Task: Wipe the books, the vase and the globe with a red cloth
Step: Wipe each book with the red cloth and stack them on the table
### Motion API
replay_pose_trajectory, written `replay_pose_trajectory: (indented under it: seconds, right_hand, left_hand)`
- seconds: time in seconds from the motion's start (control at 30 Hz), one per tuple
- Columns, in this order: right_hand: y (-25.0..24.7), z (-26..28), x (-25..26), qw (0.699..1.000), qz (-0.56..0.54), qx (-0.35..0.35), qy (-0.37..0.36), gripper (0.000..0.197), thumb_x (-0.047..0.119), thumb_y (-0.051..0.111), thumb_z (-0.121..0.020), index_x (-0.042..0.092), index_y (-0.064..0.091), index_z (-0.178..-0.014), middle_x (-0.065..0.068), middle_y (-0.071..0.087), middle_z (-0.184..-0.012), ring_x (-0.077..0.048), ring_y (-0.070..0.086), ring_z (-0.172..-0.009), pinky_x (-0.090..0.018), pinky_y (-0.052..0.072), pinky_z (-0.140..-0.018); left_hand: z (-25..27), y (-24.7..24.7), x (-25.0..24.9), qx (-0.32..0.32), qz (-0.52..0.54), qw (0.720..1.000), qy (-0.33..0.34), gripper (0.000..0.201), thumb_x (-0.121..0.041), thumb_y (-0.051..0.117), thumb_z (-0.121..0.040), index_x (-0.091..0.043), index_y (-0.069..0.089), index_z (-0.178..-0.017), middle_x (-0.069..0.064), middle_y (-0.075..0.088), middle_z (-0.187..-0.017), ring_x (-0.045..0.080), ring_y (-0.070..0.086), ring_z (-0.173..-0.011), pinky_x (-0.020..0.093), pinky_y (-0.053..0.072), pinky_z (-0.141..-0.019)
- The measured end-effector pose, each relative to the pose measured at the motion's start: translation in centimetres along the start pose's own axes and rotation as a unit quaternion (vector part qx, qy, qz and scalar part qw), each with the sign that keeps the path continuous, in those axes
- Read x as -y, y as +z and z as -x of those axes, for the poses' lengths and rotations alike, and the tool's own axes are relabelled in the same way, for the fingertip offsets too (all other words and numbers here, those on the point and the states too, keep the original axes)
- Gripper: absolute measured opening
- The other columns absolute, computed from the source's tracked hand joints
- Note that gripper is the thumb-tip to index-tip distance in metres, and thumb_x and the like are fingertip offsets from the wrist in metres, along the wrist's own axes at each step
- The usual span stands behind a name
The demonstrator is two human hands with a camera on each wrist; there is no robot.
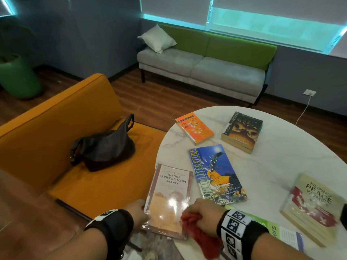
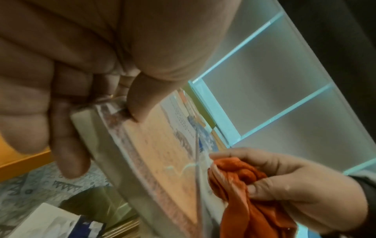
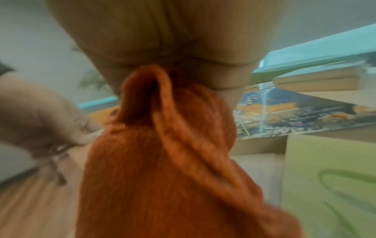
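Observation:
My left hand (image 1: 139, 212) grips the near left edge of a plastic-covered book titled The No.1 Ladies' Detective Agency (image 1: 169, 199), thumb on the cover (image 2: 162, 145) and fingers (image 2: 67, 145) underneath. The book hangs partly over the left rim of the round white table (image 1: 281, 162). My right hand (image 1: 202, 212) clutches a bunched red cloth (image 1: 199, 235) at the book's near right corner; the cloth (image 2: 244, 185) touches the cover and fills the right wrist view (image 3: 162, 161). No vase or globe is in view.
Other books lie on the table: a blue Literature book (image 1: 216, 173), an orange one (image 1: 194, 128), a dark stacked one (image 1: 242, 131), Filipino Peace Women (image 1: 315, 205) and a green booklet (image 1: 277, 231). An orange sofa (image 1: 56, 128) with a black bag (image 1: 103, 147) stands left.

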State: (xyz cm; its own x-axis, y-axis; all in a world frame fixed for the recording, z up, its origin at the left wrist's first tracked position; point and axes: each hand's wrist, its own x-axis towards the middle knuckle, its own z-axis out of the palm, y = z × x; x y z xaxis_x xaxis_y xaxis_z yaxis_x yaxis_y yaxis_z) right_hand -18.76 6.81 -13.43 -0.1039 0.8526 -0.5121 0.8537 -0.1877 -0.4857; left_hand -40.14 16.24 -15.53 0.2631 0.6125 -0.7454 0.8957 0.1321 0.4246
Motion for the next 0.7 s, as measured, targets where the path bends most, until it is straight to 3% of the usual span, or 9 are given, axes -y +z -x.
replay_pose_trajectory:
  seconds: [0.07, 0.13, 0.23, 0.3, 0.37, 0.47, 0.57, 0.63, 0.7]
  right_hand:
    - [-0.7, 0.1, -0.2, 0.985, -0.147, -0.085, 0.013, 0.057, -0.007, 0.042, -0.075, 0.025, 0.066, -0.117, 0.011, 0.053, -0.093, -0.009, 0.056, -0.097, -0.007, 0.038, -0.085]
    - [-1.4, 0.3, -0.5, 0.934, -0.326, -0.145, 0.031, 0.047, -0.011, 0.043, -0.071, 0.01, 0.072, -0.102, 0.002, 0.065, -0.089, -0.011, 0.064, -0.088, -0.008, 0.044, -0.077]
    - [-2.7, 1.6, -0.7, 0.865, -0.466, -0.164, 0.082, 0.018, 0.007, 0.056, -0.089, 0.001, 0.072, -0.083, -0.006, 0.07, -0.074, -0.008, 0.065, -0.063, -0.014, 0.048, -0.063]
    - [-2.9, 2.4, -1.4, 0.86, -0.478, -0.146, 0.102, 0.035, 0.031, 0.055, -0.094, 0.004, 0.071, -0.078, -0.007, 0.07, -0.067, -0.013, 0.064, -0.057, -0.023, 0.051, -0.063]
    - [-2.6, 2.9, -2.0, 0.887, -0.423, -0.148, 0.107, 0.024, 0.026, 0.056, -0.094, 0.007, 0.07, -0.091, 0.002, 0.07, -0.065, -0.005, 0.064, -0.057, -0.015, 0.051, -0.062]
    - [-1.9, 3.3, -3.3, 0.905, -0.386, -0.15, 0.098, 0.024, 0.015, 0.06, -0.091, 0.014, 0.065, -0.114, 0.006, 0.068, -0.096, 0.004, 0.062, -0.078, 0.001, 0.04, -0.062]
    - [-2.4, 4.3, -2.9, 0.911, -0.387, -0.128, 0.061, 0.026, 0.018, 0.059, -0.093, 0.021, 0.061, -0.118, 0.012, 0.065, -0.106, 0.006, 0.062, -0.088, -0.001, 0.044, -0.075]
    - [-2.6, 4.8, -3.1, 0.897, -0.425, -0.118, 0.038, 0.024, 0.019, 0.055, -0.095, 0.016, 0.06, -0.119, 0.006, 0.068, -0.104, -0.004, 0.066, -0.091, -0.009, 0.049, -0.077]
    - [-2.5, 5.1, -3.8, 0.842, -0.52, -0.139, 0.041, 0.026, 0.008, 0.053, -0.094, 0.002, 0.057, -0.119, -0.009, 0.069, -0.097, -0.013, 0.069, -0.078, -0.016, 0.052, -0.067]
  left_hand:
    - [0.6, -0.7, -0.5, -0.022, 0.024, 0.999, 0.013, 0.031, -0.02, 0.055, -0.095, -0.016, 0.048, -0.125, 0.001, 0.059, -0.103, 0.014, 0.058, -0.083, 0.026, 0.054, -0.064]
    - [1.4, -1.3, -1.2, -0.036, 0.08, 0.996, 0.034, 0.023, -0.017, 0.054, -0.095, -0.018, 0.048, -0.118, 0.001, 0.056, -0.095, 0.018, 0.06, -0.081, 0.034, 0.059, -0.067]
    - [2.6, -2.4, -2.4, -0.101, 0.092, 0.988, 0.076, 0.02, -0.019, 0.052, -0.096, -0.021, 0.048, -0.115, 0.002, 0.059, -0.097, 0.023, 0.064, -0.084, 0.038, 0.059, -0.074]
    - [3.0, -3.1, -3.2, -0.147, 0.049, 0.982, 0.106, 0.023, -0.024, 0.053, -0.095, -0.022, 0.049, -0.118, 0.003, 0.062, -0.102, 0.024, 0.065, -0.087, 0.04, 0.057, -0.078]
    - [3.7, -3.5, -4.2, -0.16, 0.058, 0.977, 0.127, 0.021, -0.024, 0.053, -0.095, -0.024, 0.051, -0.116, 0.001, 0.064, -0.096, 0.021, 0.065, -0.082, 0.039, 0.058, -0.074]
    - [4.8, -3.1, -6.0, -0.125, 0.13, 0.97, 0.163, 0.022, -0.018, 0.051, -0.097, -0.023, 0.051, -0.118, 0.002, 0.065, -0.091, 0.019, 0.067, -0.078, 0.031, 0.058, -0.064]
    - [5.9, -2.1, -8.1, -0.047, 0.234, 0.956, 0.172, 0.03, -0.014, 0.05, -0.097, -0.016, 0.046, -0.127, 0.011, 0.066, -0.099, 0.023, 0.069, -0.084, 0.028, 0.058, -0.063]
    - [5.8, -1.4, -9.3, -0.025, 0.257, 0.951, 0.171, 0.034, -0.016, 0.049, -0.098, -0.015, 0.043, -0.131, 0.013, 0.066, -0.103, 0.025, 0.07, -0.086, 0.031, 0.06, -0.068]
    - [5.3, -0.8, -10.2, -0.017, 0.266, 0.949, 0.17, 0.036, -0.017, 0.048, -0.098, -0.014, 0.041, -0.133, 0.015, 0.066, -0.105, 0.027, 0.071, -0.085, 0.035, 0.06, -0.073]
